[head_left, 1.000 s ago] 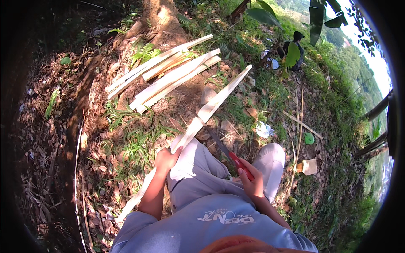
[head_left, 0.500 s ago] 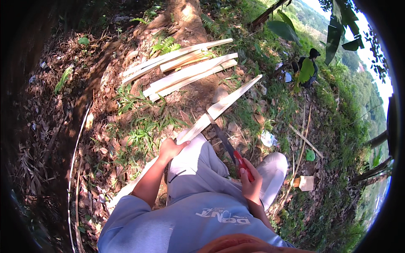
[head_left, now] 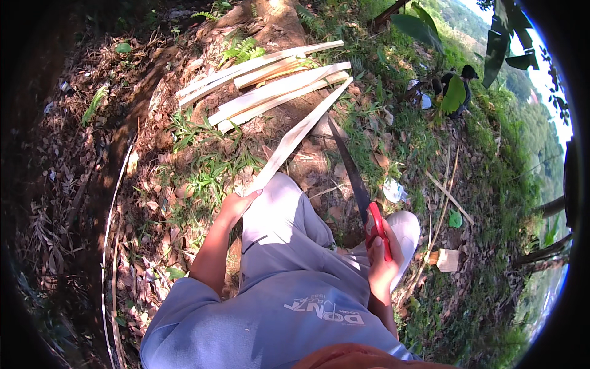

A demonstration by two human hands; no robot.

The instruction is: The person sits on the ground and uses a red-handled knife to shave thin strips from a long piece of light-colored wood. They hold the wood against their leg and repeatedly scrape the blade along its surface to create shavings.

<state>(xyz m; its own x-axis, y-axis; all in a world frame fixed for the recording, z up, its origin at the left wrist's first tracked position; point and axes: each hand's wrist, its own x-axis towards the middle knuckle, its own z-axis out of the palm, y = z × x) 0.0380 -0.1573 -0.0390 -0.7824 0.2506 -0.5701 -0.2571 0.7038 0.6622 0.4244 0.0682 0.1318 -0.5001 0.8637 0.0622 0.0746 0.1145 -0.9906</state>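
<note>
One pale board (head_left: 295, 140) in the left hand (head_left: 234, 208), one saw (head_left: 357, 184) in the right hand (head_left: 387, 255)

The left hand grips the near end of the board, its thumb laid along the top; the other fingers are mostly hidden, so I cannot tell exactly how they sit. The board slants up and to the right from beside the left knee (head_left: 283, 187), narrowing toward a point at its far end. Whether it rests on the knee I cannot tell.

The right hand has its fingers curled around the saw's red handle (head_left: 374, 226), near the right knee (head_left: 407, 226). The dark blade points forward and slightly left, its tip just beside the board, with a slim gap showing between them.

Several loose boards (head_left: 270, 97) lie on the ground ahead, near a fern (head_left: 246, 49) and the foot of a tree (head_left: 278, 24). The held board's far end overlaps them in the view; I cannot tell whether it touches.

To the right are thin poles (head_left: 452, 198), white litter (head_left: 393, 190), a small green scrap (head_left: 455, 218) and a wood block (head_left: 447, 260). Farther off, a person (head_left: 468, 92) in dark clothes is partly hidden by a leaf.
</note>
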